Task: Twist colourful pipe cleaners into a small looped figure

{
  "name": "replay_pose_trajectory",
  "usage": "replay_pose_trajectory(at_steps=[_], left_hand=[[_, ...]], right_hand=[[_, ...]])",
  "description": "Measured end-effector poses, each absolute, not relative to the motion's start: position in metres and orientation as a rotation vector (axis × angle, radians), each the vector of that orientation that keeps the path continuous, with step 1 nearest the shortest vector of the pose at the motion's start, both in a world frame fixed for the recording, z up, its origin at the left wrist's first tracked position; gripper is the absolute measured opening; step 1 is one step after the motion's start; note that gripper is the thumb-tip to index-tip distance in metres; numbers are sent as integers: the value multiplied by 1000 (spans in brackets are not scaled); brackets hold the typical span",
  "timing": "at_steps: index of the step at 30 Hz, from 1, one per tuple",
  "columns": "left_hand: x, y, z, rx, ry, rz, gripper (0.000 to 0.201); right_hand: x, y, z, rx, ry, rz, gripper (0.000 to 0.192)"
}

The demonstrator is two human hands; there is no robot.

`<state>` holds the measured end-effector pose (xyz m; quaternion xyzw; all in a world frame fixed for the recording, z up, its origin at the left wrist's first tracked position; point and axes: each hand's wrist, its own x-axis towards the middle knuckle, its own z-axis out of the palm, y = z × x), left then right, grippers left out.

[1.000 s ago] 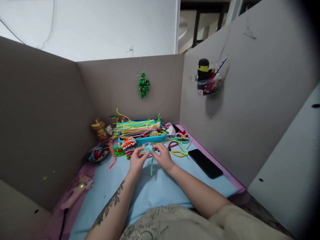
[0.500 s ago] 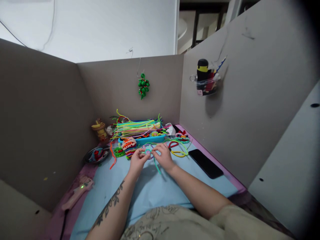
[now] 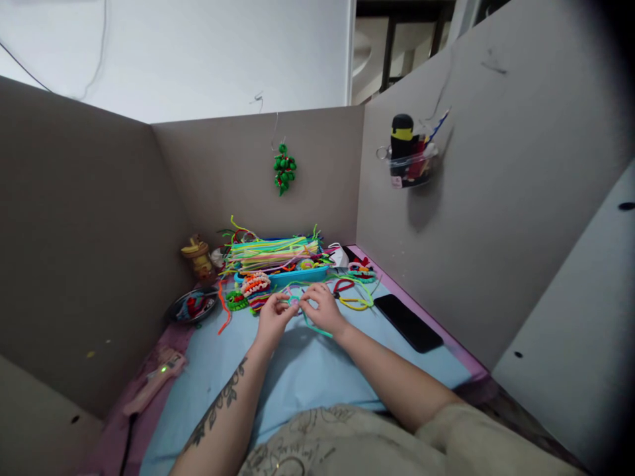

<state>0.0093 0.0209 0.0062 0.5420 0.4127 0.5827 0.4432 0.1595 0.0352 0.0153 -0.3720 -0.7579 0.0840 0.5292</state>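
Observation:
Both hands meet over the blue cloth, around a small coiled pipe cleaner piece (image 3: 294, 301) in teal and pink-purple. My left hand (image 3: 274, 318) pinches its left side between thumb and fingers. From the right, my right hand (image 3: 323, 311) closes its fingertips on the piece's edge. A loose teal pipe cleaner end (image 3: 317, 328) trails below, toward the right wrist. Fingers hide part of the piece. Just behind the hands lie purple pipe cleaner loops, partly covered. Left of them rest an orange-and-pink braided piece (image 3: 256, 283) and a green one (image 3: 237, 300).
A blue tray (image 3: 282, 278) piled with pipe cleaners (image 3: 278, 250) stands at the back. A black phone (image 3: 407, 322) lies right, a pink glue gun (image 3: 156, 382) and dark bowl (image 3: 171, 309) left. Red and yellow loops (image 3: 354, 304) lie beside the right hand. Grey panels enclose the table.
The loose teal end has swung from pointing down to lying rightward under my right hand. The coiled piece has tilted slightly between my fingers; both hands stay nearly in place.

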Motion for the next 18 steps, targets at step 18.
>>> replay_pose_trajectory(at_steps=[18], left_hand=[[10,23,8,1299,1141,1451,42]], right_hand=[[158,42,8,-853,-1775,360,15]])
